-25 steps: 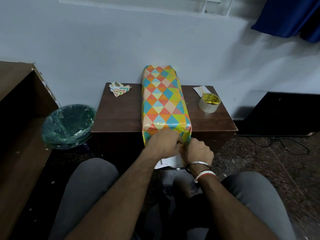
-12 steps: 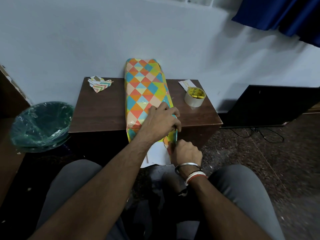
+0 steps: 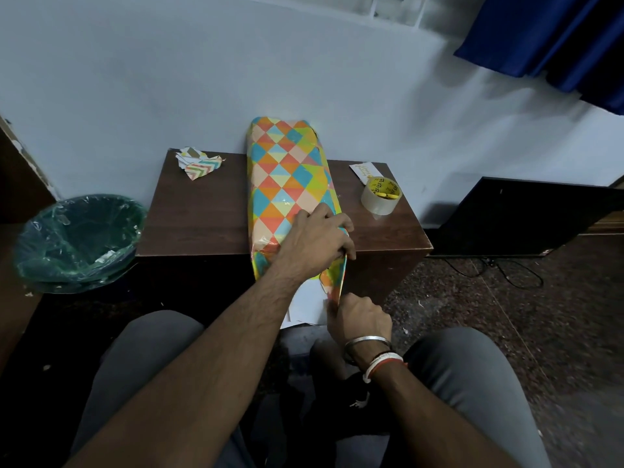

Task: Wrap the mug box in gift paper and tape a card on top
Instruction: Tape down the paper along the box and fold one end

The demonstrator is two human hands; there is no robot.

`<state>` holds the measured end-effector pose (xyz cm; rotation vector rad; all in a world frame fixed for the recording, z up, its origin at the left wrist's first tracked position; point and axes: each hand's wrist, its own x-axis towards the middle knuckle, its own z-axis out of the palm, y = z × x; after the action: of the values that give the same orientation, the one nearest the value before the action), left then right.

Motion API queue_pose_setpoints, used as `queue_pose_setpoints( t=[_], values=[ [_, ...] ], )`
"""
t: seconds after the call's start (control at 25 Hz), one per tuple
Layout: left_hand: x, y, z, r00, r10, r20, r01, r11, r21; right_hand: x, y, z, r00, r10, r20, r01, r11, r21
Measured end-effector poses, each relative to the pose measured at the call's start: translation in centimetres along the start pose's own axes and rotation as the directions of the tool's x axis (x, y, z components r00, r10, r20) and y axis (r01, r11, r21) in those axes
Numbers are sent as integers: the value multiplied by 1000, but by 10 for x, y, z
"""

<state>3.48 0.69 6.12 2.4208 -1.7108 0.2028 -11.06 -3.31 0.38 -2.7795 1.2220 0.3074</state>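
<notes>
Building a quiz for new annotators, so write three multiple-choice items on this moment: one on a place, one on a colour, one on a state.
1. Where is the tape roll?
A. on the table, right of the wrapped box
B. on top of the box
C. on the person's lap

2. What colour is the bin liner?
A. red
B. green
C. white

3. How is the box's near end?
A. taped shut
B. tied with ribbon
C. open, its paper flap pinched by the right hand

Answers:
1. A: the roll stands on the tabletop beside the box.
2. B: green plastic lines the bin.
3. C: the flap hangs loose from the end while the left hand holds the box.
</notes>
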Motion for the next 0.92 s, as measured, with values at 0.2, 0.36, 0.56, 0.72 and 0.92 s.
queue_pose_setpoints(
  t=[0.2,0.36,0.56,0.72,0.92],
  values=[
    [-1,1,-1,1000,-9,-4,9,1000,6,-8,-4,1,999,-47,8,47,998,-31],
    [-2,-2,0,1000,7,-16,-7,1000,-8,-9,1,-5,994,-103,46,101,994,47],
    [-5,-9,2,1000,14,-14,-15,996,-83,2,7,-17,996,-90,-7,90,980,178],
    [-32,-23,-4,980,-137,-147,67,912,-404,19,11,-30,983,-21,-180,70,961,268],
    [-90,-32,-1,594,-731,-335,440,644,-625,44,0,-34,768,-271,-580,367,929,52]
  ],
)
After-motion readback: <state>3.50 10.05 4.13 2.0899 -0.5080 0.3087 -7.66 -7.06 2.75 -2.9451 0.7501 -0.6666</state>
